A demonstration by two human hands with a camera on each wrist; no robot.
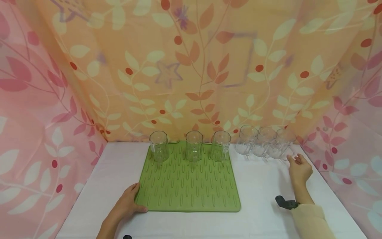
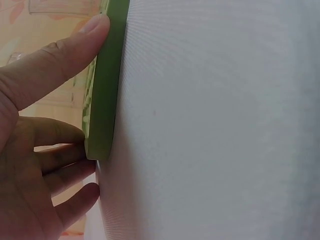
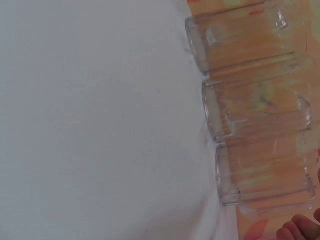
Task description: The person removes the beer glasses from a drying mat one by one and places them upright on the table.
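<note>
My left hand [image 1: 126, 202] is at the front left corner of a green ridged mat [image 1: 191, 186]. Its thumb [image 2: 75, 52] rests along the front edge, and the fingers [image 2: 60, 135] touch the left side. Three clear glass mugs stand along the mat's back: a left one [image 1: 159, 146], a middle one [image 1: 194, 146] and a right one [image 1: 221, 146]. Beyond the mat, my right hand [image 1: 300, 169] is beside the rightmost mug [image 3: 270, 172] of another group of three. Its fingers [image 3: 297, 227] are loosely bent, close to that mug's handle, with a gap showing.
The other two mugs in the right group, one in its middle [image 3: 257, 110] and one at its left [image 3: 245, 40], stand close together near the back edge. White cloth [image 1: 259, 192] covers the table. Patterned curtains [image 1: 203, 66] enclose the back and both sides.
</note>
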